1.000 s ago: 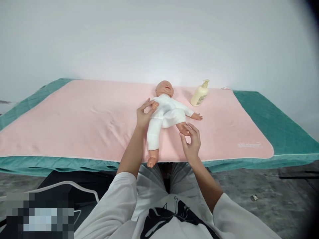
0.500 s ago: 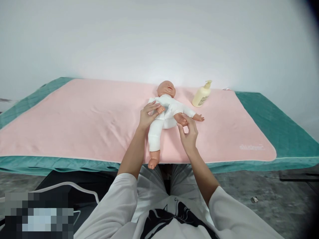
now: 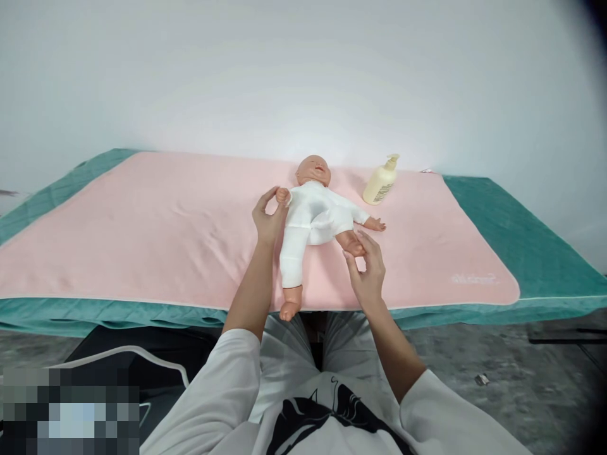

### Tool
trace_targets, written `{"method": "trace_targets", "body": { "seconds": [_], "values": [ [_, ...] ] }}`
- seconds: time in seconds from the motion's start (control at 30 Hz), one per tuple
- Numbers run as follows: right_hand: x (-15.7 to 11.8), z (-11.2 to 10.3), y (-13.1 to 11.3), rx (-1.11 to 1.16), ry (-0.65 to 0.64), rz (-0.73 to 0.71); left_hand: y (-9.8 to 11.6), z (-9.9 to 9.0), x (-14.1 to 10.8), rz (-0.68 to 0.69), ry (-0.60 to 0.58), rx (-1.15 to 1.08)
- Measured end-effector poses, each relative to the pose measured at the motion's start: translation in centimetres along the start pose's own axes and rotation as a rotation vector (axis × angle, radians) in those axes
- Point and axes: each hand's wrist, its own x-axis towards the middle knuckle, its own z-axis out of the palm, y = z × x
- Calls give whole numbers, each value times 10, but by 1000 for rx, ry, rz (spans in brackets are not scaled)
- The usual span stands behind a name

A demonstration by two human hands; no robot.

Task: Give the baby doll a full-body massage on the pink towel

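Observation:
A baby doll (image 3: 310,208) with a white cloth body lies face up, its head toward the wall. My left hand (image 3: 269,215) grips the doll's hand at the left side of its body, thumb and fingers closed about it. On the other side, my right hand (image 3: 367,268) pinches the doll's foot, with that leg bent and spread outward. The doll's other leg lies straight toward me, its foot at the front edge. Its other arm stretches out to the right, untouched.
A pale yellow pump bottle (image 3: 380,182) stands to the right of the doll. Under both is a pink mat (image 3: 118,240) on a teal padded table cover (image 3: 535,253). A white wall (image 3: 303,76) rises behind. A black chair-like object (image 3: 156,344) stands below at left.
My left hand has drawn the doll's hand from over its chest outward to the left. My right hand has moved the foot a little down and to the right.

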Motion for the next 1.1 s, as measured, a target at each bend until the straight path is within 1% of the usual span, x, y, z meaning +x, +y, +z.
{"method": "trace_targets", "body": {
  "seconds": [0.13, 0.27, 0.33, 0.5, 0.63, 0.7, 0.8, 0.93, 1.03, 1.1],
  "values": [
    [-17, -14, -2, -26, -10, -12, -12, -5, 6, -51, 142, -63],
    [-37, -26, -7, -39, -75, 9, -31, -11, 14, -107, 287, -105],
    [-47, -30, -8, -37, -100, 26, -39, -14, 17, -134, 328, -116],
    [-70, -34, -6, -18, -138, 61, -49, -20, 17, -229, 356, -134],
    [-86, -32, -2, -32, -161, 62, -52, -24, 16, -412, 414, -134],
    [-94, -31, 1, -51, -176, 52, -56, -26, 17, -473, 424, -138],
    [-102, -29, 4, -71, -186, 42, -67, -31, 19, -517, 430, -156],
    [-108, -27, 7, -84, -209, 66, -83, -38, 24, -527, 362, -163],
    [-109, -27, 9, -88, -228, 95, -87, -40, 26, -586, 403, -181],
    [-110, -26, 9, -90, -230, 106, -86, -40, 27, -601, 398, -190]
  ]
}}
